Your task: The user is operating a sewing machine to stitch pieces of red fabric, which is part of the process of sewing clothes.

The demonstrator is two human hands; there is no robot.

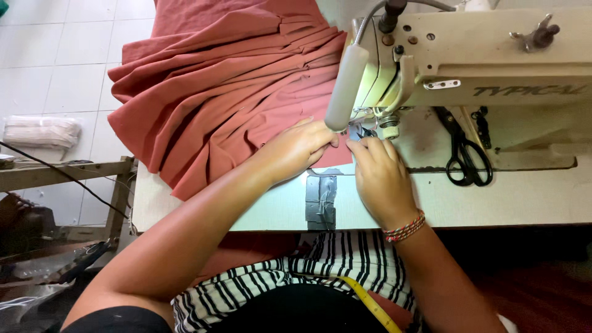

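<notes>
The left hand (299,148) lies flat on the rust-red pleated fabric (228,92), with fingers together and stretched toward the needle area of the cream industrial sewing machine (487,55). It presses the cloth down on the table (512,197); it does not pinch it. The right hand (381,176) rests just beside it, with the fingertips (370,143) bent close together at the presser foot (388,126). They seem to hold a small dark tool, perhaps thread snips, but it is mostly hidden by the machine's lamp (345,86), so I cannot tell for sure.

Most of the fabric is piled to the left and behind the machine head, and a part of it hangs over the table edge. Only its near edge reaches the needle plate, under the left fingers.

Black scissors (465,154) lie on the machine bed to the right, well apart from both hands. A yellow measuring tape (370,305) hangs over the striped shirt, and a beaded bracelet (405,228) is on the right wrist.

The risks, as I judge them: both sets of fingertips are very near the needle, so a careless press on the pedal could hurt them. The heavy hanging cloth could also pull the edge away from the foot, and the pleats under the palm could shift and be sewn crooked.
</notes>
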